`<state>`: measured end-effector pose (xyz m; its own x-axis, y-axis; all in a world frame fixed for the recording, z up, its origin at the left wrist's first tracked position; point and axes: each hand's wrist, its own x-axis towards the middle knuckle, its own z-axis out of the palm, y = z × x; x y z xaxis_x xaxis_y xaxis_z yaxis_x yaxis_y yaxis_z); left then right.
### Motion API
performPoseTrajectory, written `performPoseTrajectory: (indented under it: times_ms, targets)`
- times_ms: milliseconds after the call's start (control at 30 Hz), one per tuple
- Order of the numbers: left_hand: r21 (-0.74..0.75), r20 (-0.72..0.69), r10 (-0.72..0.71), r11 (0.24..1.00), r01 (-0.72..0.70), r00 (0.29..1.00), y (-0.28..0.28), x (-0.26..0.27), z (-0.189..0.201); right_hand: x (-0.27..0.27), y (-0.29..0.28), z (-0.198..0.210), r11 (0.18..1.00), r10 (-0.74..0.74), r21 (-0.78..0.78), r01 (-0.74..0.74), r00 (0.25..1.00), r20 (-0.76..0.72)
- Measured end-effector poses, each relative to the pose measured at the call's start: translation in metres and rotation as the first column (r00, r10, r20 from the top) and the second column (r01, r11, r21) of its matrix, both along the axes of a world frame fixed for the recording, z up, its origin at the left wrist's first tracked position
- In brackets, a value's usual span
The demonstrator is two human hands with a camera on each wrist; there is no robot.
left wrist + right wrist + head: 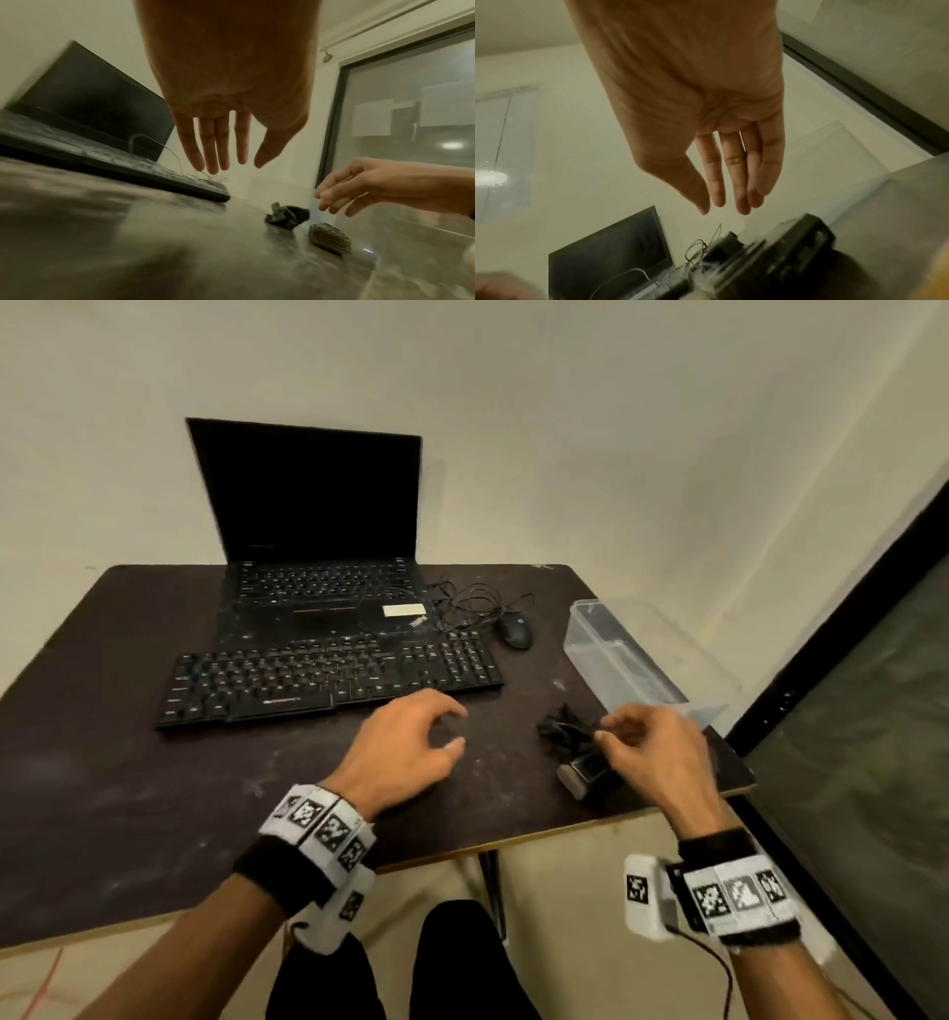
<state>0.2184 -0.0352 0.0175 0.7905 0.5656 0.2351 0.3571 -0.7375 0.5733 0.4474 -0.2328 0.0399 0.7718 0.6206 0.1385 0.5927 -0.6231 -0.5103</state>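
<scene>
My left hand [452, 726] hovers over the dark table [128, 762] just in front of the black keyboard [328, 675], fingers loosely curled and holding nothing; the left wrist view shows its fingers [218, 154] hanging relaxed. My right hand [611, 729] is near the table's right front, just above a tangled black cable bundle [565, 726] and a small grey-and-black device [583, 775]. Its fingers [741, 182] hang straight and empty in the right wrist view. From the left wrist view the cable bundle [282, 215] and ribbed device [329, 241] lie below the right hand [331, 203].
An open black laptop [313, 546] stands at the back with a wired mouse [515, 631] to its right. A clear plastic container [642, 654] lies at the right edge. A dark-framed glass panel [847, 711] runs along the right side.
</scene>
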Motion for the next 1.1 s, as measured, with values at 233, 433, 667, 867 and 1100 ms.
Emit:
performPoseTrajectory:
  times_ms: [233, 433, 667, 867, 1100]
  targets:
    - [-0.033, -0.307, -0.299, 0.952, 0.304, 0.903, -0.036, 0.134, -0.01, -0.008, -0.023, -0.047, 0.992, 0.114, -0.056, -0.115, 0.993, -0.02]
    - [0.045, -0.339, -0.306, 0.939, 0.34, 0.89, -0.044, 0.163, -0.012, -0.003, -0.024, -0.047, 0.994, 0.099, -0.035, -0.1, 0.995, -0.011]
    - [0.019, 0.049, -0.186, 0.983, 0.185, 0.981, -0.052, 0.158, 0.002, 0.007, -0.054, -0.011, 0.989, 0.145, 0.01, -0.145, 0.985, -0.092]
    - [0.041, 0.265, -0.167, 0.986, 0.162, 0.95, -0.071, 0.203, 0.07, 0.075, -0.074, 0.09, 0.973, 0.173, 0.165, -0.164, 0.984, -0.04]
    - [0.13, -0.184, -0.061, 0.988, 0.086, 0.981, -0.088, 0.279, 0.072, 0.176, -0.008, 0.105, 0.858, 0.267, -0.407, -0.313, 0.949, -0.167]
